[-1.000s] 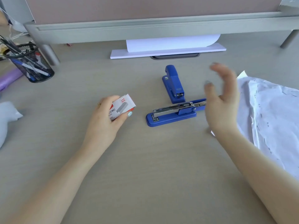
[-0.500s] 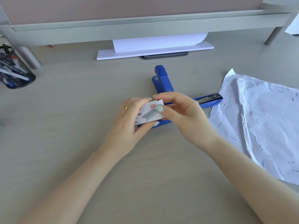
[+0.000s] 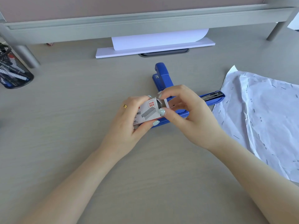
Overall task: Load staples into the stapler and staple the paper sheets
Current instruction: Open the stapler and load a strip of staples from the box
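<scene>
A small white staple box (image 3: 146, 113) with red print is gripped in my left hand (image 3: 129, 125) above the desk centre. My right hand (image 3: 189, 117) pinches the box's end flap, which stands pulled open. Behind both hands lies a blue stapler (image 3: 162, 76), swung open; its cover points away from me and its metal staple channel (image 3: 212, 96) points right. My hands hide the stapler's middle. Crumpled white paper sheets (image 3: 265, 120) dotted with several staples lie on the right.
A black mesh pen holder (image 3: 13, 70) stands at the far left. A grey shelf riser (image 3: 145, 21) spans the back, with a white board and a curled sheet (image 3: 155, 41) under it. The desk (image 3: 64, 126) is pale wood.
My right hand came from the air to the staple box and pulled its end flap open. My left hand carried the box rightward, in front of the stapler.
</scene>
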